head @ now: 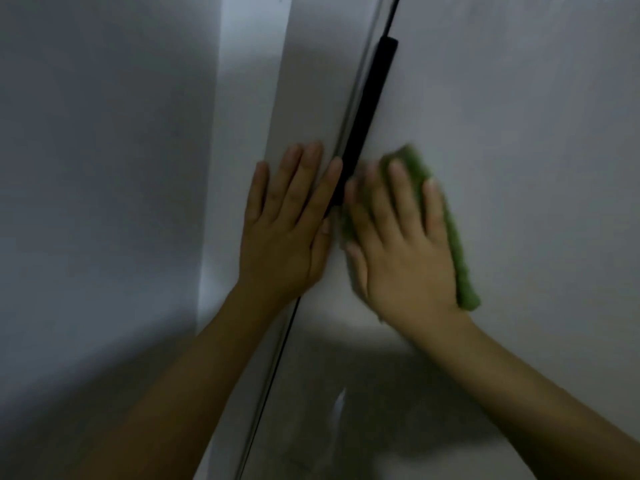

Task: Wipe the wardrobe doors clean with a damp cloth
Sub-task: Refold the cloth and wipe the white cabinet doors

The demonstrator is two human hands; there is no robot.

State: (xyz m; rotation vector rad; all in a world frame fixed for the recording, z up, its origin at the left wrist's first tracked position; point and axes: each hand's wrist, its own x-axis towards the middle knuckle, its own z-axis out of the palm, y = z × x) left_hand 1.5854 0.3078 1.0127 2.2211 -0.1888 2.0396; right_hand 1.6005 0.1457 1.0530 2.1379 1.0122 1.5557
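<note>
both forearms reach up. left hand (284, 223) flat, fingers straight, braces left door (304, 98). right hand (401, 237), fingers spread, presses green cloth (453, 244) on right door (519, 133) beside black handle (367, 123). mid-wipe; next probably sweep outward with steady pressure.

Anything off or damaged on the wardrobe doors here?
Nothing stands out. The black handle sits straight along the door edge, the left hand lies flat on one door, and the right hand presses the green cloth on the other.

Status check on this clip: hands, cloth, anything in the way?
Left hand flat on left door. Right hand flat, pressing green cloth on right door. Black handle beside cloth.
</note>
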